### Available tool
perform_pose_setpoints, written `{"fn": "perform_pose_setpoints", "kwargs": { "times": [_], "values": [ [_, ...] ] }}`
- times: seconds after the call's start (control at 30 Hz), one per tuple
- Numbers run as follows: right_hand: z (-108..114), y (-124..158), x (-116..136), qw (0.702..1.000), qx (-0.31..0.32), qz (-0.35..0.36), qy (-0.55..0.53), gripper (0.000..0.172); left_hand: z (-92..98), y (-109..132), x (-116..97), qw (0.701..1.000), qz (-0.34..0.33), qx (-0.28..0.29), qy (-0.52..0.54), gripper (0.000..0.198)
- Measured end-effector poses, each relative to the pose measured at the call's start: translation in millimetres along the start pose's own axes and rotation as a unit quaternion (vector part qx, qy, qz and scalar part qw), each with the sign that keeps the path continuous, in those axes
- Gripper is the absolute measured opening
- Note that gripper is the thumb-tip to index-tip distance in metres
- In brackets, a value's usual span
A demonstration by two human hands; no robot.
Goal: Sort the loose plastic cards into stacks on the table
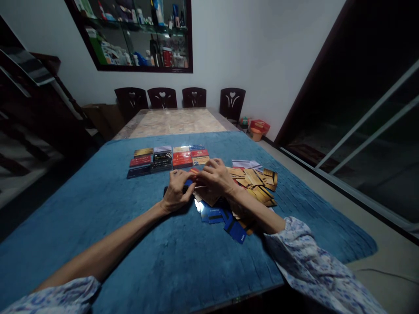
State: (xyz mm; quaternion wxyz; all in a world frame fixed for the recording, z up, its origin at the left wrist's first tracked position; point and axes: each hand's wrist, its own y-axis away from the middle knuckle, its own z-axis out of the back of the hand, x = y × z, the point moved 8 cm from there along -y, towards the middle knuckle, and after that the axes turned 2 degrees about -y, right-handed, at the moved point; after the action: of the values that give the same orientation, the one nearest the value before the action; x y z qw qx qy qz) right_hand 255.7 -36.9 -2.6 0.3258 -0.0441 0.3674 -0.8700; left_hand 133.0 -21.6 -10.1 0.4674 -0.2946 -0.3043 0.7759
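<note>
My left hand [176,190] and my right hand [216,178] meet over the blue cloth, fingers bent in a pinch around an orange-red card [194,171]. How each fingertip grips it is partly hidden. A blue card [189,182] shows between the hands, and something black [166,190] lies under my left hand. Beneath and beside my right hand spreads a loose pile of cards: gold cards [257,178], blue cards [236,230] and pale ones. Beyond my hands, card stacks stand in rows, among them red cards [182,159], black cards [161,164] and dark blue cards [143,170].
The blue cloth [81,205] covers the near part of a long table, whose patterned top [176,120] shows at the far end. Several dark chairs [162,98] line the wall. A red and orange container [258,130] stands on the floor at the right.
</note>
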Motion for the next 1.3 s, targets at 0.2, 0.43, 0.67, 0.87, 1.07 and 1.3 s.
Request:
{"fn": "perform_pose_setpoints", "kwargs": {
  "times": [0.2, 0.43, 0.67, 0.87, 1.07, 1.3],
  "values": [
    [-2, 5, 3, 1.0, -0.003, -0.026, -0.007, 0.024, -7.5, 3, 5, 1.0, 0.004, 0.016, -0.009, 0.016],
    [-5, 9, -1, 0.998, 0.001, -0.054, -0.011, 0.024, -15.9, 4, 8, 0.998, 0.011, 0.061, -0.027, 0.02],
    [-3, 24, -7, 0.996, 0.045, -0.08, -0.019, 0.021, -16.9, 5, 8, 0.998, 0.003, 0.059, -0.034, 0.022],
    [1, 36, -19, 0.989, 0.078, -0.124, 0.006, 0.028, -16.1, 6, 10, 0.998, 0.018, 0.049, -0.039, 0.03],
    [-1, 37, -21, 0.987, 0.093, -0.128, 0.005, 0.025, -18.2, 5, 10, 0.996, 0.03, 0.069, -0.054, 0.036],
    [-4, 38, -21, 0.985, 0.101, -0.139, 0.019, 0.032, -21.2, 4, 12, 0.993, 0.056, 0.085, -0.058, 0.036]
  ]
}}
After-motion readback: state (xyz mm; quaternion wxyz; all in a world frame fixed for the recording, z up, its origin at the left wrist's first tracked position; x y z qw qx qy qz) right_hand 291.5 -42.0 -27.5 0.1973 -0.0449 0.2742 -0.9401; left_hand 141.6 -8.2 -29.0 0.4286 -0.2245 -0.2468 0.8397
